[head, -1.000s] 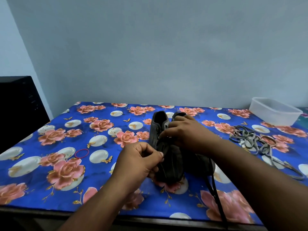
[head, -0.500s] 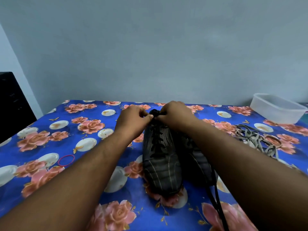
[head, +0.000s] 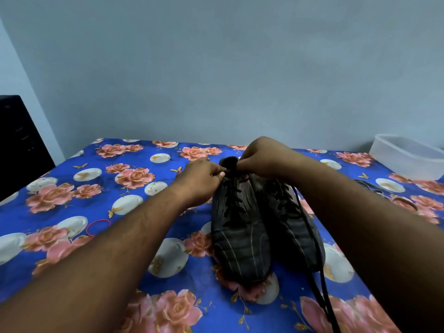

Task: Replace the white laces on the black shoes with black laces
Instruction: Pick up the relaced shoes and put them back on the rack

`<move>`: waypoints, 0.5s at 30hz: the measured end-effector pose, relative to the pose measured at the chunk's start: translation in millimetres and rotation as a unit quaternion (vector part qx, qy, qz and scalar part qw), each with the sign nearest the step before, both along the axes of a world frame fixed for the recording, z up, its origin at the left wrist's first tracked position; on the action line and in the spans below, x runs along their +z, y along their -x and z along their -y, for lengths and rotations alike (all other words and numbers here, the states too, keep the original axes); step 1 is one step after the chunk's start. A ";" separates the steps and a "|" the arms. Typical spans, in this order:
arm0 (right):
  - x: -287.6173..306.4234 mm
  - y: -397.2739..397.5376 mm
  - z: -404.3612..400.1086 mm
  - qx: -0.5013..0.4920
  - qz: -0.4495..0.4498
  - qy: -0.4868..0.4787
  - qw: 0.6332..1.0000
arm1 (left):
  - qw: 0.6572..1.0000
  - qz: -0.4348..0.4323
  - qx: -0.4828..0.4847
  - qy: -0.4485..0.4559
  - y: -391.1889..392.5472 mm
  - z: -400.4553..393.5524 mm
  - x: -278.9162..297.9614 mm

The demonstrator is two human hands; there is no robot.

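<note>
With my left hand (head: 204,177) and right hand (head: 262,157) each pinching lace ends at the shoe (head: 240,224) top, I should pull evenly so the knot seats.

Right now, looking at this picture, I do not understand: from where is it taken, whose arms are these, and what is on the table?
The camera sits on a person's head, looking down at their own arms; there is no machine. The left hand and right hand pinch the black lace at the top of the left shoe. A second shoe stands beside it, its black laces trailing toward the person. On the flowered tablecloth also lie a red rubber band and a clear plastic box.
</note>
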State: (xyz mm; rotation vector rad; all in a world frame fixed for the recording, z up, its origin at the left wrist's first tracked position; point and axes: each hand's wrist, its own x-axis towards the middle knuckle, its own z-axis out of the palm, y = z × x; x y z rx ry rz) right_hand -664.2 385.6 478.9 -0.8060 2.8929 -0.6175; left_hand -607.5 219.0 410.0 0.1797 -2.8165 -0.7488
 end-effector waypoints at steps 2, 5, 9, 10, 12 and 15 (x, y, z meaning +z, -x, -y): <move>-3.9 -2.6 -4.2 0.009 -0.011 0.050 0.999 | 1.000 0.004 0.019 0.014 0.1 -0.8 -4.2; -17.5 -3.4 3.4 -0.004 -0.104 0.073 0.992 | 0.999 -0.024 0.040 -0.009 -2.8 -2.5 -3.9; -33.3 3.0 19.1 -0.021 -0.105 -0.024 0.994 | 0.995 -0.044 0.042 -0.076 -11.8 -0.3 -9.7; -34.3 3.6 20.0 -0.020 -0.087 -0.034 0.995 | 0.995 -0.042 0.043 -0.086 -15.6 -0.1 -11.8; -32.1 1.9 13.8 -0.019 -0.080 0.013 0.997 | 0.994 -0.052 0.043 -0.088 -25.8 -1.8 -13.2; -30.0 -15.0 -15.3 -0.022 -0.108 0.114 0.987 | 0.989 -0.084 0.031 -0.115 -46.6 -13.4 -10.3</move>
